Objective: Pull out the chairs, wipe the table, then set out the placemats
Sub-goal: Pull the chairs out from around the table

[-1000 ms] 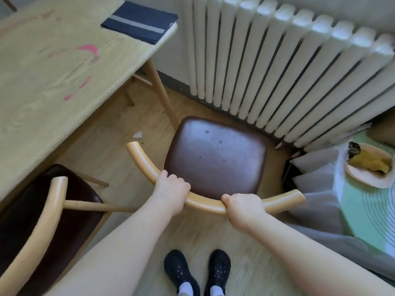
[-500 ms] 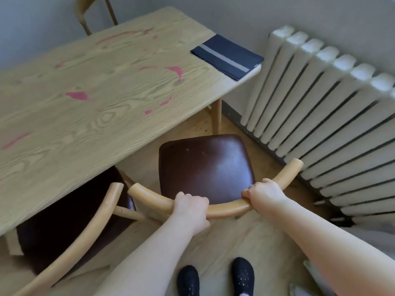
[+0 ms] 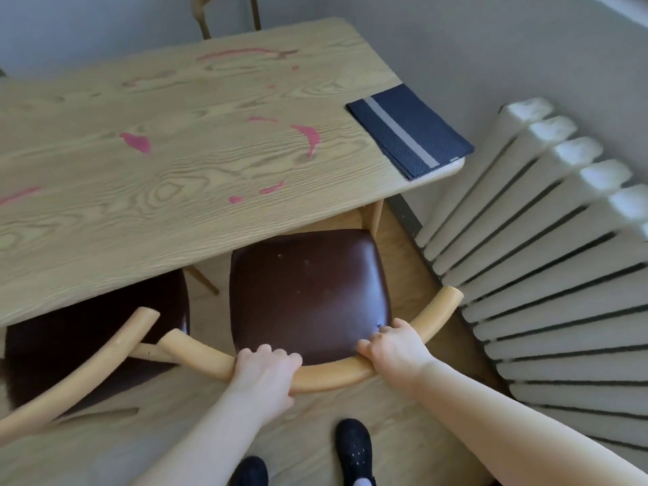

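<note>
A chair with a dark brown seat [image 3: 308, 292] and a curved wooden backrest [image 3: 326, 375] stands at the table's near right corner, its seat front just under the edge. My left hand [image 3: 264, 368] and my right hand [image 3: 394, 347] both grip that backrest. The wooden table [image 3: 175, 177] carries several pink smears [image 3: 310, 136]. Folded navy placemats [image 3: 408, 129] with a grey stripe lie on its far right corner. A second brown chair [image 3: 87, 345] sits tucked under the table to the left.
A white radiator [image 3: 547, 282] runs along the wall close to the right of the chair. Another chair's back [image 3: 207, 12] shows beyond the table's far edge. My black shoes [image 3: 354, 450] stand on the wood floor behind the chair.
The chair has swung and moved from beside the radiator toward the table's edge, next to the left chair. My view has lifted, showing more of the tabletop. Both hands kept their grip.
</note>
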